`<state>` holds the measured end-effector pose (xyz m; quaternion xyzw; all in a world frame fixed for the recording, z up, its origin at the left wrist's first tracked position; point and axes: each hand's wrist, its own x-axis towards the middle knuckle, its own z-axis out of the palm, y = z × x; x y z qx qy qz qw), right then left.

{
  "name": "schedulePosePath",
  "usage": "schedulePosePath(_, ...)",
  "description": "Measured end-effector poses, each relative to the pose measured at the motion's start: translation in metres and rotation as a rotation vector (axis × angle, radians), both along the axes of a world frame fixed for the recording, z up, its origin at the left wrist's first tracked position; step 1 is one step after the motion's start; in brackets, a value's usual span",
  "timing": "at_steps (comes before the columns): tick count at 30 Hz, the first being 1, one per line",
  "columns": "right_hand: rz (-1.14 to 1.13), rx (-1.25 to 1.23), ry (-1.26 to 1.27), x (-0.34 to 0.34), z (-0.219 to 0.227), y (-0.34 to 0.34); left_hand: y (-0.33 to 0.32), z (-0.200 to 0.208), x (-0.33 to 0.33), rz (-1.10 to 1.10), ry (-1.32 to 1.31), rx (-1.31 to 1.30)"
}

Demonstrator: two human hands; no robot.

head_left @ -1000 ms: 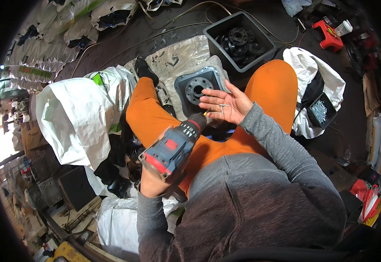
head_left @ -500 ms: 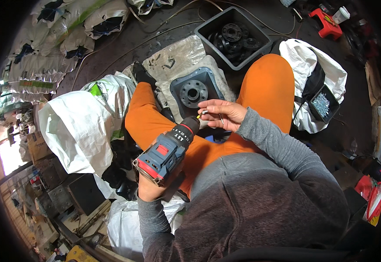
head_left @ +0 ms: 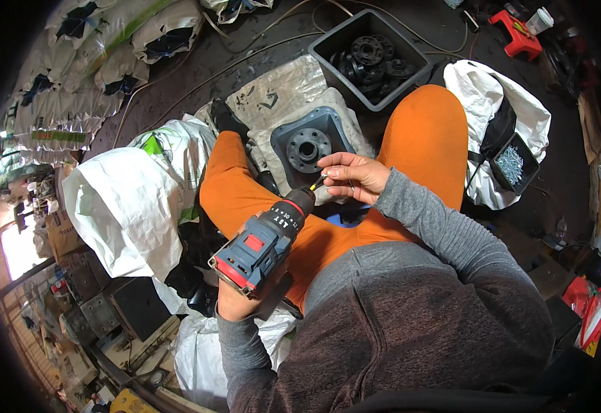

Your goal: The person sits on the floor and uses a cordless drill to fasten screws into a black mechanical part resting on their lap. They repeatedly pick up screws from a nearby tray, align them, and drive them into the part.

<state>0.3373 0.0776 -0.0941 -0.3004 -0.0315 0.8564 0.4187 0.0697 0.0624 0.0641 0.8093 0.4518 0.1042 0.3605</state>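
So the left hand is wrapped tight around the grip of a blue and red cordless drill, holding it over the lap with the chuck pointing up and away toward the right hand. That right hand is pinched shut on a small yellow-tipped bit sitting right at the nose of the drill, thumb and fingertips closed on it, the other fingers curled. Just beyond the right hand, between the 2 orange-trousered knees, there's a grey square flange plate with a round bolt-holed hub in the middle, lying flat on a crumpled white sack. Further out past the right hand sits a grey plastic bin with several black round flanges piled in it. Off to the right of the right forearm is a white bag with a little black box of shiny screws resting against it. To the left of the drill hand there's a big white sack slumped on the floor.
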Motion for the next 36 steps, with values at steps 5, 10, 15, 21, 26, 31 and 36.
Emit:
schedulePosePath(5,0.065,0.030,-0.088,0.001,0.003,0.003,0.002,0.001,0.002,-0.045,0.009,0.043)
schedulePosePath(10,0.191,0.040,-0.079,0.007,-0.001,0.012,0.013,0.008,0.004,-0.158,0.035,0.120)
schedulePosePath(15,0.132,0.063,-0.165,-0.004,-0.002,0.014,0.022,0.003,0.006,-0.159,0.033,0.189)
schedulePosePath(21,-0.164,-0.050,-0.769,0.003,-0.069,0.024,0.065,-0.010,0.015,0.061,-0.005,-0.011)
schedulePosePath(26,0.005,-0.092,-0.861,-0.021,-0.078,0.043,0.085,-0.037,0.007,0.180,0.059,-0.186)
schedulePosePath(31,-0.014,-0.036,-0.747,-0.027,-0.085,0.048,0.100,-0.056,0.012,0.172,0.030,-0.208)
schedulePosePath(36,-0.105,0.048,-0.564,-0.027,-0.067,0.051,0.109,-0.051,0.012,0.132,0.108,-0.151)
